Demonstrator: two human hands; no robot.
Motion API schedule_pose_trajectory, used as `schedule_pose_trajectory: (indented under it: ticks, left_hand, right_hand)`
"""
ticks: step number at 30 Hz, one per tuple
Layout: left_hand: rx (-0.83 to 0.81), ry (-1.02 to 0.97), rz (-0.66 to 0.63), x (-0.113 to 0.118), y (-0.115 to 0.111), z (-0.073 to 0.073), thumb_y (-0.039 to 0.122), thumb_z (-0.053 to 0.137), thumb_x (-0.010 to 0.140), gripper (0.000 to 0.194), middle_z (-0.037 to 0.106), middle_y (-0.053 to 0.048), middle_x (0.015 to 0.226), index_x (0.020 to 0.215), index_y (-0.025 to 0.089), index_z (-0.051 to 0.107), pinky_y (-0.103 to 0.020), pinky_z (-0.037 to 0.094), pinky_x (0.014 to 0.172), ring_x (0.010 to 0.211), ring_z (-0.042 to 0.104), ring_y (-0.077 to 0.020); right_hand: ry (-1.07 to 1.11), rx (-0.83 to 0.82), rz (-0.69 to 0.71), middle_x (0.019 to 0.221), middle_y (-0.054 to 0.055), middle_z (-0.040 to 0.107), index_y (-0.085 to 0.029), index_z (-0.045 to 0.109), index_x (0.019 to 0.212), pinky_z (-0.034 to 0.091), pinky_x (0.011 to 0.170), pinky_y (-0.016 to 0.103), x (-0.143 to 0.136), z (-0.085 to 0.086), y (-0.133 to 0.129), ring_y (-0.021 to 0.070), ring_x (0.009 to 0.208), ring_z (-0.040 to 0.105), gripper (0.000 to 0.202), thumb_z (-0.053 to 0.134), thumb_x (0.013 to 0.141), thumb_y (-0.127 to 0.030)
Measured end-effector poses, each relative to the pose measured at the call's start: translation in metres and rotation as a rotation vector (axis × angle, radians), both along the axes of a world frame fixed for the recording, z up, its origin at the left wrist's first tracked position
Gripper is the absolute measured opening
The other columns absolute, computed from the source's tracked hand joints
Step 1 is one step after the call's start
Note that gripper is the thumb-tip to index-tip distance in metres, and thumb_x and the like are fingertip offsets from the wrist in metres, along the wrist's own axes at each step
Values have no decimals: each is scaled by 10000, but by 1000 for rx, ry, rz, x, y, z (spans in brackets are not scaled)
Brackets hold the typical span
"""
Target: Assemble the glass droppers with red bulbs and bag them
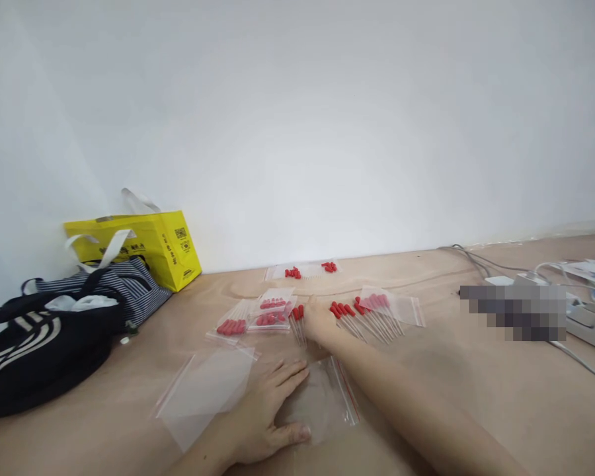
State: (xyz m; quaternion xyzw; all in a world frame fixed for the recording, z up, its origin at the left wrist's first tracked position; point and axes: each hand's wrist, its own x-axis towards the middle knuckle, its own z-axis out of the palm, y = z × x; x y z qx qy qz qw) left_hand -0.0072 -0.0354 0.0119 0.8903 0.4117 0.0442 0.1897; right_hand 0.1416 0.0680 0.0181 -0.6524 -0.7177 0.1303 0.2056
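Observation:
My left hand (265, 410) lies flat with fingers spread, at the left edge of a clear zip bag (324, 390) on the table. A second, frosted-looking zip bag (208, 383) lies partly under that forearm. Farther out, my right hand (321, 322) is curled downward among glass droppers with red rubber bulbs; its fingertips are hidden. Right beside it on the left are a few droppers (297, 313). To its right, several more droppers (344, 312) fan out, the farthest ones partly under a zip bag (406, 311). Bagged droppers (231, 326) and bagged red bulbs (272, 318) lie left of the hand.
Near the wall lies a bag with red bulbs (293, 272). A yellow bag (171, 254), a striped bag (143, 284) and a black bag (59, 350) stand left. Cables (471, 258) and a power strip (582, 320) lie right, beside a pixelated dark patch.

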Motion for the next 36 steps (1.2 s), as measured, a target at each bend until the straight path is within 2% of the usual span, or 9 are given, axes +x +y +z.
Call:
schedule_pose_trajectory:
  ticks: [4, 8, 10, 12, 15, 20, 26, 29, 36]
  left_hand:
    - [-15, -6, 7, 2, -1, 3, 581, 484, 725, 706, 256, -62, 1391, 1318, 267, 265, -524, 213, 1000, 1258, 219, -307]
    - [-20, -24, -5, 1, 1, 2, 575, 497, 720, 699, 261, -56, 1389, 1312, 276, 276, -528, 202, 1001, 1255, 225, -308]
    - [-22, -16, -10, 0, 2, 1, 578, 497, 717, 703, 262, -52, 1390, 1313, 278, 274, -534, 191, 1003, 1258, 218, -310]
    - [-22, -8, -9, -1, 3, 0, 578, 491, 721, 705, 258, -51, 1391, 1316, 276, 266, -537, 186, 1003, 1260, 210, -310]
    - [-10, -10, -4, 1, 3, 0, 573, 483, 730, 689, 261, -47, 1391, 1316, 281, 266, -525, 203, 1003, 1259, 216, -306]
    - [12, -9, 1, 8, 1, 6, 571, 481, 732, 671, 301, -61, 1373, 1303, 265, 305, -512, 200, 1009, 1246, 257, -294]
    - [20, -57, 38, 10, 2, 0, 571, 496, 721, 674, 239, -73, 1397, 1295, 264, 320, -498, 243, 995, 1254, 233, -301]
    - [30, -92, 63, 12, 4, -4, 584, 535, 682, 701, 296, -94, 1372, 1272, 244, 368, -483, 274, 986, 1230, 290, -303]
    - [56, -103, 89, 17, 5, -4, 606, 560, 640, 701, 424, -109, 1293, 1215, 219, 451, -472, 323, 965, 1171, 389, -303]
  right_hand:
    - [41, -7, 47, 872, 177, 587, -59, 469, 1076, 445, 649, 303, 7, 4, 0, 260, 838, 590, 407, 506, 671, -43]
    - [156, 34, 123, 741, 66, 584, -76, 266, 1248, 439, 611, 254, 54, 7, -5, 164, 677, 576, 606, 513, 698, -126]
    - [477, 111, 227, 640, -6, 540, -101, 146, 1295, 433, 549, 247, 84, 2, -13, 124, 543, 527, 619, 443, 760, -198]
    - [766, 134, 178, 535, -77, 454, -137, 54, 1306, 415, 463, 240, 108, -9, -25, 101, 410, 453, 621, 385, 803, -290]
    - [1035, 183, 69, 539, -97, 424, -186, 86, 1275, 405, 422, 227, 122, -29, -47, 89, 387, 434, 628, 428, 787, -384]
    - [1289, 65, 24, 591, -95, 438, -233, 219, 1161, 437, 449, 235, 104, -43, -75, 87, 440, 482, 609, 536, 703, -478]
    - [1406, -190, 84, 667, -49, 520, -219, 339, 937, 474, 547, 287, 88, -37, -85, 111, 535, 558, 511, 548, 638, -577]
    - [1333, -224, 149, 628, -48, 494, -191, 418, 836, 459, 559, 255, 90, -38, -85, 96, 550, 540, 467, 578, 608, -566]
    - [1082, -189, 138, 729, -45, 492, -200, 444, 799, 241, 316, 147, 95, -36, -85, 12, 388, 347, 413, 659, 553, -453]
